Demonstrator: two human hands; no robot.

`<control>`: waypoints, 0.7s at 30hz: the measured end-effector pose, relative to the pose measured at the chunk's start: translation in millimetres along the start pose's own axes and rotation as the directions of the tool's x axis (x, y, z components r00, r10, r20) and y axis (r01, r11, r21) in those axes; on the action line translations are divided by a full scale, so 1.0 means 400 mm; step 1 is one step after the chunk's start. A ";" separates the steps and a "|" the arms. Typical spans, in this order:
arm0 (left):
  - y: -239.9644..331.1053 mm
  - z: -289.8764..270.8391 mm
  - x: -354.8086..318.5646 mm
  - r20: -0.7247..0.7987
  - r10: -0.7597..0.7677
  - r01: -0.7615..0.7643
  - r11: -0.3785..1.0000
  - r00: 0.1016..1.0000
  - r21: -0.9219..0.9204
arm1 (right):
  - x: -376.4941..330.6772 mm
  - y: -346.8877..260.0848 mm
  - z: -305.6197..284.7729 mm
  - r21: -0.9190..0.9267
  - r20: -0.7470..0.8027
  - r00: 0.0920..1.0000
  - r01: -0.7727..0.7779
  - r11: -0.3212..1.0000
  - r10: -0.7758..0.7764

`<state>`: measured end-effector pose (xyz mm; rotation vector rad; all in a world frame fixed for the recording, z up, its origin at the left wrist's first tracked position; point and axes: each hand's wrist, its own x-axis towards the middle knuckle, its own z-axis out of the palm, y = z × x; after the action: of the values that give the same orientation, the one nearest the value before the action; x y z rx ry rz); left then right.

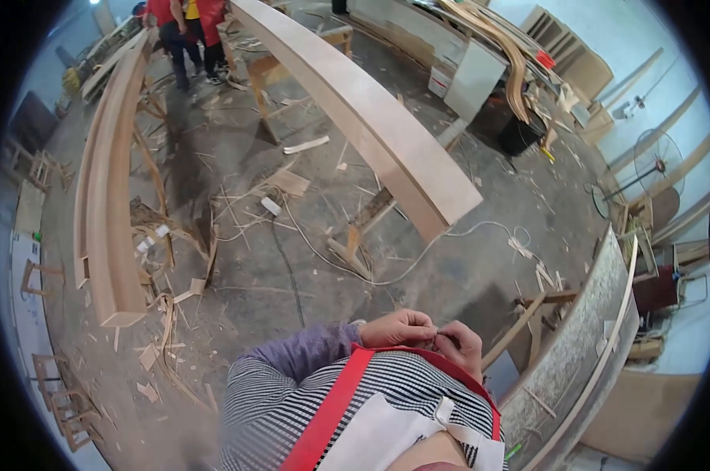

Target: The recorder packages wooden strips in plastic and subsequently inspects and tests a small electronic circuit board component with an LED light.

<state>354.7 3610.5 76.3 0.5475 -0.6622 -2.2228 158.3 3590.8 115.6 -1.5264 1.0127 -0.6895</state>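
Red-trimmed white apron (386,432), left hand (402,327) and right hand (462,348) grip pinched together, contents hidden

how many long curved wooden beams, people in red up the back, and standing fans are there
long curved wooden beams: 2
people in red: 2
standing fan: 1
total: 5
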 end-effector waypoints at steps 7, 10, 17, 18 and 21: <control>-0.035 -0.027 0.048 -0.088 0.069 -0.059 0.992 0.994 0.111 | 0.020 -0.020 0.025 -0.462 -0.168 0.923 0.235 0.855 -0.345; -0.030 -0.015 0.058 -0.118 0.047 -0.038 0.996 0.992 0.078 | 0.031 -0.020 0.018 -0.473 -0.179 0.896 0.284 0.834 -0.406; -0.027 -0.020 0.066 -0.096 0.002 -0.014 0.992 0.995 -0.128 | 0.045 0.025 0.020 -0.158 -0.252 0.959 0.088 0.983 -0.127; -0.024 -0.021 0.065 -0.090 0.008 -0.021 0.990 0.996 -0.138 | 0.046 0.031 0.022 -0.021 -0.243 0.970 0.022 1.000 -0.026; -0.019 -0.026 0.063 -0.082 0.010 -0.023 0.988 0.997 -0.154 | 0.051 0.040 0.021 -0.002 -0.234 0.972 0.029 1.000 -0.029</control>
<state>340.4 3593.0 59.1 0.5476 -0.4457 -2.2016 171.2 3576.8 96.2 -1.4852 1.1662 -0.9067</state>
